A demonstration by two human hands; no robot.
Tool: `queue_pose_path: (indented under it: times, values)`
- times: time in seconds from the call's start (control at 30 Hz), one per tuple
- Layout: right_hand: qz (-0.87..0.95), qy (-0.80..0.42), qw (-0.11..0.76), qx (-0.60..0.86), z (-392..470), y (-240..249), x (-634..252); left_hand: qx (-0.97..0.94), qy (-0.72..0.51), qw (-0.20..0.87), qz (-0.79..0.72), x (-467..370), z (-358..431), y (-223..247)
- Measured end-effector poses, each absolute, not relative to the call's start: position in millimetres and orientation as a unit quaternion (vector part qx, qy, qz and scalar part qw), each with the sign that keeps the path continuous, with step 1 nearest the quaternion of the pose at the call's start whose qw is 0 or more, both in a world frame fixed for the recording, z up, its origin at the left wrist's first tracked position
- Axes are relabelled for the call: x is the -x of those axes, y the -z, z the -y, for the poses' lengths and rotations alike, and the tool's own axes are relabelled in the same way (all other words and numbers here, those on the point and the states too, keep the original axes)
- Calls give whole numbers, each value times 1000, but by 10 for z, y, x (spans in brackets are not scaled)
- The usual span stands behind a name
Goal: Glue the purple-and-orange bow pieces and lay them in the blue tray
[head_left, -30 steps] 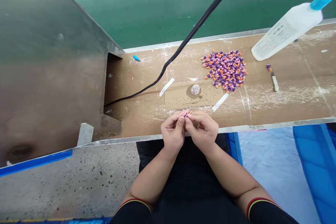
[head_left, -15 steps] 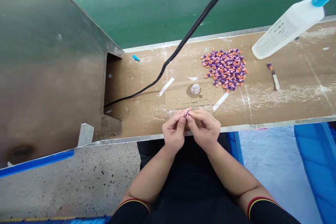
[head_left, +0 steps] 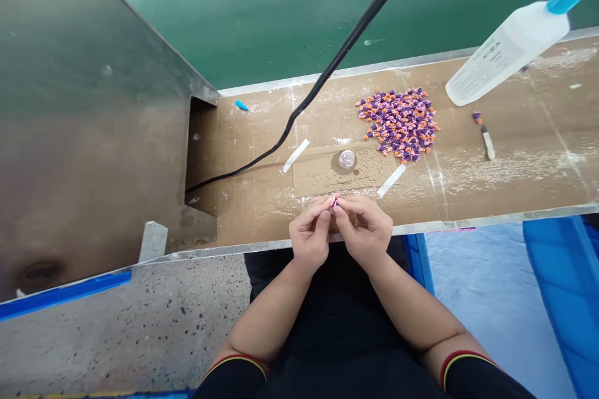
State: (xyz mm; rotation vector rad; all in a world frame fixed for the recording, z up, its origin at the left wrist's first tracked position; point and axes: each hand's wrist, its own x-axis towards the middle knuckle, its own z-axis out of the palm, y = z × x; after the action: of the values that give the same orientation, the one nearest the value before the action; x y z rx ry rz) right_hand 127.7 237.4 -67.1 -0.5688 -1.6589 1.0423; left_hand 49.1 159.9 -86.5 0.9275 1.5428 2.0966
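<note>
And here you are at the near edge of the surface (head_left: 253, 224), left hand (head_left: 309, 240) and right hand (head_left: 367, 237) closing in a 2-sided grip on a small piece (head_left: 334, 202). It's pinched between your fingertips, just above that edge, probably so you can steady it from either side and keep it close to your body. What a tiny thing: purple with pink-white showing, mostly hidden by your fingers, so its full shape can't be told. Just beyond sits a clear pot (head_left: 347, 159) in a damp patch, likely there for short reach, on a cardboard strip (head_left: 306, 177) that 2 bits of white tape (head_left: 296, 156) seem to anchor. Towards the far edge, there's the pile (head_left: 400, 124) of purple, pink and orange pieces, apparently gathered to stay out of your fingers' way.
</note>
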Motion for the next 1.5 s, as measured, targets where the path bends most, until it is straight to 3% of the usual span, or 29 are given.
queue_pose_path:
  times: [0.67, 0.87, 1.0, 1.2, 1.33, 1.5]
  values:
    - [687, -454, 497, 272, -2386, 694, -1343, -374, -714, 144, -574, -497, -1627, 797]
    - [706, -439, 492, 257, -2406, 653, -1349, -352, -727, 187, -559, -485, -1600, 837]
    - [762, -396, 455, 234, -2536, 579, -1410, -283, -766, 248, -521, -494, -1619, 871]
    - [866, -327, 339, 168, -2934, 532, -1598, -204, -808, 247, -495, -485, -1670, 873]
    - [889, -339, 281, 127, -3059, 469, -1674, -254, -776, 212, -537, -489, -1633, 870]
    - [848, -420, 290, 144, -2967, 411, -1681, -323, -751, 122, -563, -540, -1618, 805]
